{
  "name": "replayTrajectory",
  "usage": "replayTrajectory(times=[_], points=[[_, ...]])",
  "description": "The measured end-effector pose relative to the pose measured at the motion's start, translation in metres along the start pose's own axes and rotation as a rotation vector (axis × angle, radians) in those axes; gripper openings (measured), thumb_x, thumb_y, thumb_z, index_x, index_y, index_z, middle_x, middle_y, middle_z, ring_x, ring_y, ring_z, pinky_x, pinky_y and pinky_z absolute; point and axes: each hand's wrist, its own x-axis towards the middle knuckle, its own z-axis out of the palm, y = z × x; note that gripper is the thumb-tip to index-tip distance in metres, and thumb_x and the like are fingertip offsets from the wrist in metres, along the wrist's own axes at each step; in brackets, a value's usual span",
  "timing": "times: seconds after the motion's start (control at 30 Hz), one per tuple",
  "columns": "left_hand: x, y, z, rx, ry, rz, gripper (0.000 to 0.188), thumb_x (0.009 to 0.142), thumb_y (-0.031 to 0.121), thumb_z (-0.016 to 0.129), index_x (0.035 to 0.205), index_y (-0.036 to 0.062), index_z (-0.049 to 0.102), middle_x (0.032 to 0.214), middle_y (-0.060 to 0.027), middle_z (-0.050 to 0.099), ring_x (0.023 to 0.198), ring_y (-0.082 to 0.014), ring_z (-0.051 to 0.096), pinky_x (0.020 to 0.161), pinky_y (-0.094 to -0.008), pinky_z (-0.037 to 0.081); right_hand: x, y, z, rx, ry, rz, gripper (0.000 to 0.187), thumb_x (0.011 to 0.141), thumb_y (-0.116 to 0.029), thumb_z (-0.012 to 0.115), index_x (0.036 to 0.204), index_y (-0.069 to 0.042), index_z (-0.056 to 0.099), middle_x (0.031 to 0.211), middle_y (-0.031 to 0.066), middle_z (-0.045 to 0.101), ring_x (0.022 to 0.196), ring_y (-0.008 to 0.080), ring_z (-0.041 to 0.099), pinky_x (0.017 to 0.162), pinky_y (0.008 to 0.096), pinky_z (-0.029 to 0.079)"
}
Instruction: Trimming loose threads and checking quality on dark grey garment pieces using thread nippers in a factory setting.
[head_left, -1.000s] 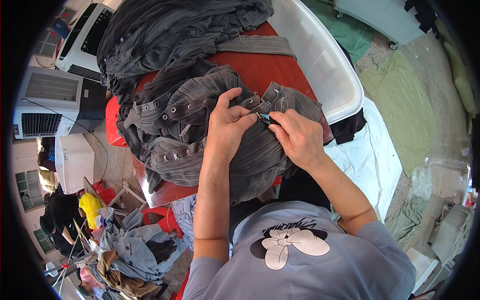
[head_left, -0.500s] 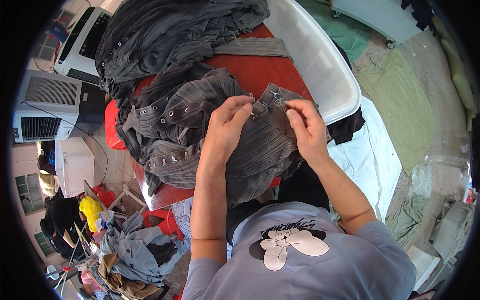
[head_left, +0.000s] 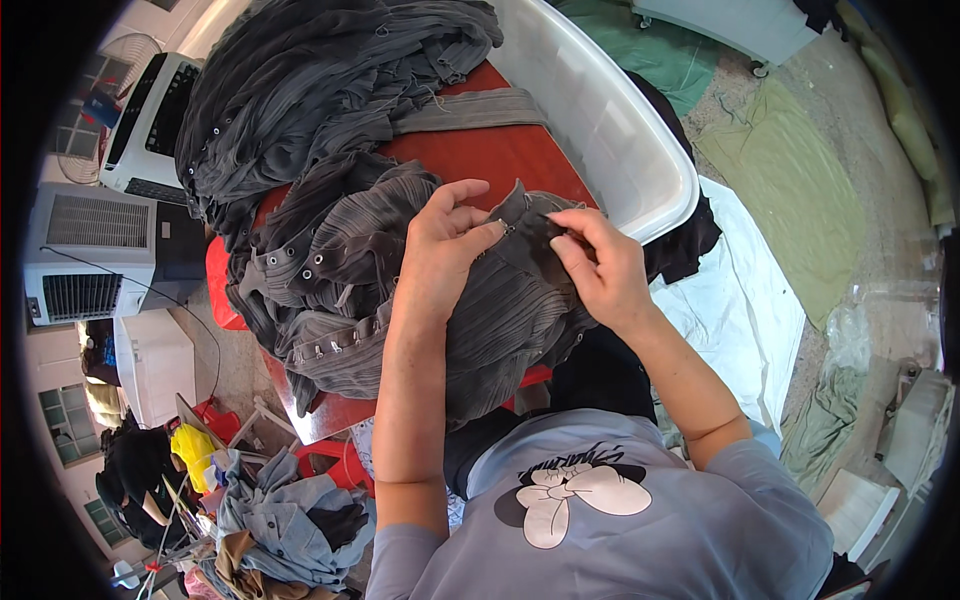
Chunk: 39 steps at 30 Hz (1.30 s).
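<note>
The grey ribbed garment [head_left: 480, 300] lay bunched on the red table [head_left: 470, 150], near the person, with its studded edge trailing off to the left. The left hand [head_left: 440, 250] pressed down on the cloth, thumb and forefinger closed on a raised corner of it. The right hand [head_left: 600, 265] pinched the same corner from the right, fingertips pressed together on what looked like a small metal piece or a thread; it was too small to tell which.

Several things could have gone wrong from there. The two pinches sat very close, so a slip of either could have let the corner drop back into the folds and lose the spot. If a needle or pin was in that pinch, it could have pricked the left forefinger just beside it. A hard tug could have stretched or torn the ribbed fabric. The garment hung over the near edge, and its weight could have dragged it off. The pile of grey clothes [head_left: 320, 90] on the far side, beside the white tub [head_left: 620, 130], could have slid into the work.
</note>
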Motion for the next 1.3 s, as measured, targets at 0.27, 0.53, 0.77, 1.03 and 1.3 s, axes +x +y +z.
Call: replayTrajectory(times=[0.27,0.53,0.77,1.03,1.3], points=[[-0.004,-0.002,-0.003,-0.123,0.01,0.016,0.05,0.087,-0.007,0.065,0.135,-0.0088,0.049,0.092,-0.01,0.071,0.086,-0.0134,0.066,0.079,-0.0243,0.051,0.002,-0.006,0.004,-0.164,-0.095,-0.091,0.02,0.094,-0.013,0.067,0.111,-0.004,0.065,0.095,0.0113,0.07,0.079,0.0279,0.071,0.068,0.0354,0.055],[-0.005,-0.005,-0.004,-0.159,-0.003,0.007,0.051,0.087,-0.007,0.066,0.135,-0.0095,0.048,0.09,-0.0098,0.071,0.083,-0.0131,0.066,0.078,-0.0241,0.051,0.006,0.0,0.011,0.012,0.009,-0.004,0.019,0.097,-0.013,0.063,0.112,-0.003,0.064,0.098,0.0127,0.072,0.083,0.0254,0.073,0.071,0.0337,0.058],[-0.003,-0.01,-0.007,-0.22,0.013,0.034,0.05,0.087,-0.008,0.065,0.134,-0.0091,0.049,0.09,-0.0094,0.071,0.083,-0.0128,0.067,0.078,-0.0238,0.051,0.01,-0.003,0.013,0.047,-0.026,0.067,0.021,0.097,-0.015,0.065,0.113,-0.002,0.063,0.095,0.0132,0.072,0.084,0.0245,0.073,0.073,0.033,0.058],[-0.004,-0.015,-0.001,-0.069,0.032,0.066,0.043,0.088,-0.009,0.065,0.128,-0.0019,0.052,0.091,-0.0083,0.07,0.084,-0.0103,0.064,0.075,-0.0223,0.049,0.023,-0.008,0.022,0.164,-0.109,0.276,0.014,0.095,-0.009,0.069,0.103,0.001,0.064,0.089,0.0006,0.066,0.08,0.0046,0.056,0.072,0.0228,0.048],[0.002,-0.022,-0.008,0.039,-0.001,0.114,0.025,0.09,-0.007,0.061,0.114,0.0005,0.061,0.095,-0.0033,0.068,0.084,-0.0072,0.06,0.073,-0.0206,0.046,0.037,-0.009,0.01,0.359,-0.214,0.323,0.011,0.098,-0.011,0.067,0.097,0.0,0.063,0.086,-0.0019,0.062,0.079,0.0038,0.053,0.073,0.0212,0.045]])
